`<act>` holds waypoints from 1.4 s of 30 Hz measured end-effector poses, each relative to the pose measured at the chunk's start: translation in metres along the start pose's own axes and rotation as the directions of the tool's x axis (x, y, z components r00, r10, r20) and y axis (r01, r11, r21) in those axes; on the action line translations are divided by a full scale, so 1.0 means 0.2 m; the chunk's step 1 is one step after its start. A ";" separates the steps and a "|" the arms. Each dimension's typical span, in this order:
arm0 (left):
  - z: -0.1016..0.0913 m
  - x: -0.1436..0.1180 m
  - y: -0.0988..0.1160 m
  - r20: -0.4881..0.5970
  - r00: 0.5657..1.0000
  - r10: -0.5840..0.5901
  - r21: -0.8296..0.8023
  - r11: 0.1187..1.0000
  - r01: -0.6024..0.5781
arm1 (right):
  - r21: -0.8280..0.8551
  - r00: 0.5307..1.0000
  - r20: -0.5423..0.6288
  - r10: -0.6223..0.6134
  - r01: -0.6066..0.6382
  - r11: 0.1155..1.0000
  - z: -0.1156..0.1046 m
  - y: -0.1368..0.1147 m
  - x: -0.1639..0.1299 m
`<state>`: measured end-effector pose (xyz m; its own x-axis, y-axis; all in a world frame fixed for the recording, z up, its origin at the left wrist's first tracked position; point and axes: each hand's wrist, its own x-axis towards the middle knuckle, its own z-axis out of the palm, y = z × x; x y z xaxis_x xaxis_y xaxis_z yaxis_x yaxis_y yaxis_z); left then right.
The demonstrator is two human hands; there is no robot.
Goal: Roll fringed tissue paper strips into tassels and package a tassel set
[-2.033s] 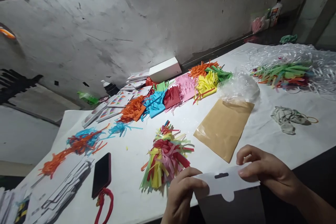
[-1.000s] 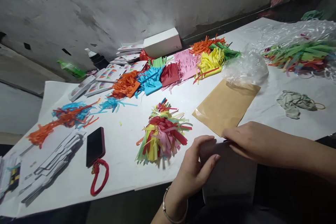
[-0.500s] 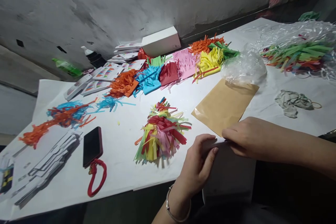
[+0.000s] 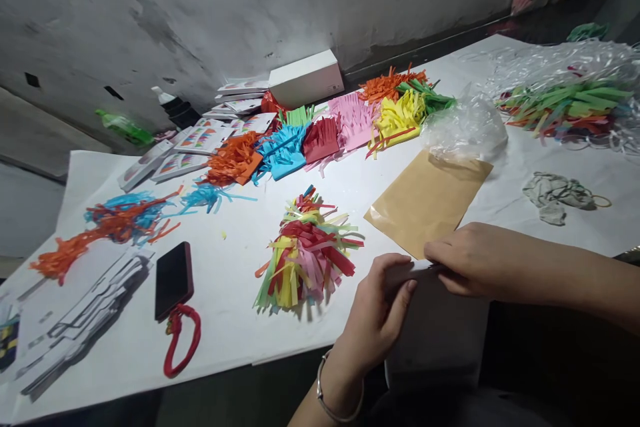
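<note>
At the front edge of the table, my left hand [image 4: 373,310] grips a folded white paper piece [image 4: 420,269] between thumb and fingers. My right hand [image 4: 463,260] pinches the same piece from the other side. A broad shaded pale panel [image 4: 437,333] hangs below my hands, and I cannot tell whether it belongs to that piece. Just beyond my fingers lies a flat brown paper envelope [image 4: 430,200]. To the left of my hands rests a multicoloured bundle of paper strips [image 4: 307,253], apart from them.
Fringed tissue-paper bundles [image 4: 323,140] line the back, near a white box [image 4: 307,80] and printed packets [image 4: 193,140]. A phone [image 4: 173,280] with a red strap and flat white papers [image 4: 85,320] lie left. Clear plastic bags [image 4: 565,73] and a crumpled glove [image 4: 555,195] are right.
My hands stay almost in place on the white paper piece, with its folded top showing slightly more between them. The view has shifted very slightly.
</note>
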<state>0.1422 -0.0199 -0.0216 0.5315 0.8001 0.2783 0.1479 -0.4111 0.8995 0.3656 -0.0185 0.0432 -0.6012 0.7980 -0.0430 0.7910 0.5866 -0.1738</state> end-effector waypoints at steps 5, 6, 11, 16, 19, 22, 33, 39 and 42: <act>0.01 0.00 0.00 0.008 1.000 -0.018 -0.022 1.000 0.018 | 0.116 0.999 0.035 0.010 -0.014 0.993 0.00 0.01 0.00; 0.01 0.00 0.00 0.011 1.000 -0.016 -0.019 1.000 0.016 | 0.107 0.999 0.033 0.005 -0.009 0.994 0.00 0.01 0.00; 0.00 0.01 0.01 0.007 1.000 -0.010 0.026 1.000 0.010 | 0.014 0.997 -0.045 -0.065 0.066 0.998 0.04 0.02 0.01; 0.00 0.01 -0.01 0.022 1.000 -0.004 0.020 1.000 0.003 | -0.018 0.997 -0.023 -0.068 0.067 0.998 0.06 0.03 0.01; 0.00 0.01 -0.02 0.033 0.999 -0.017 0.021 1.000 0.017 | -0.054 0.998 0.008 -0.066 0.066 0.996 0.06 0.03 0.01; -0.01 0.00 -0.02 0.043 0.999 -0.016 0.025 1.000 0.015 | -0.065 0.995 0.027 -0.092 0.094 0.994 0.05 0.04 0.01; 0.03 0.02 -0.01 -0.059 0.998 0.013 0.022 1.000 -0.012 | -0.040 0.991 -0.022 -0.132 0.131 0.991 0.08 0.06 0.01; 0.08 0.04 -0.02 -0.137 0.989 0.051 0.002 0.999 -0.051 | 0.020 0.996 -0.028 -0.085 0.085 0.996 0.06 0.07 -0.01; 0.08 0.04 -0.03 -0.133 0.990 0.051 0.011 0.999 -0.050 | 0.060 0.999 0.016 -0.050 0.049 0.997 0.05 0.07 -0.01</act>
<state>0.1594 -0.0181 -0.0297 0.4227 0.8290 0.3660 0.1300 -0.4552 0.8808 0.3773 -0.0136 0.0320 -0.6414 0.7655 -0.0502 0.7527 0.6153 -0.2344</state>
